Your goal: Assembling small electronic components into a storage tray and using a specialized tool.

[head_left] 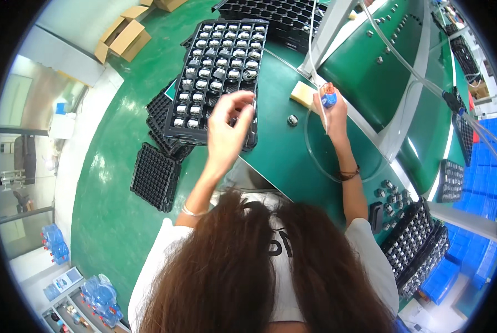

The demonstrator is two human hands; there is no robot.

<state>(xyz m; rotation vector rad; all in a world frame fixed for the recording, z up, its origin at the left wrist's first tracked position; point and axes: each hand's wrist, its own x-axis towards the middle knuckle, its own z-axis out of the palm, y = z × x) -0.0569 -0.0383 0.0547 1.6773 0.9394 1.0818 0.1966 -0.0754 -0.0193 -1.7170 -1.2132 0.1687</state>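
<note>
At far left, clear bluish water bottles [53, 244] with red caps stand grouped against the wall. Open cardboard boxes [123, 39] sit on the green floor; their contents cannot be made out. Stacked black trays [156, 176], moulded with rows of small pockets, lie beside the table [276, 161]. A large black tray [184, 135] is at the table's left end, most pockets holding one silver metal piece [204, 72] each. The left hand [228, 125] is over this tray's near right corner, fingers curled and thumb close to them; whether it pinches a piece cannot be told. To its right, one loose piece [292, 120] lies on the table near a yellow sponge [303, 94]. The right hand [333, 114] is closed around a blue-and-orange tool [329, 100], just beside the sponge. At lower right, further loose pieces [390, 210] lie near two filled black trays [421, 256]. Blue crates [476, 191] are stacked beyond.
</note>
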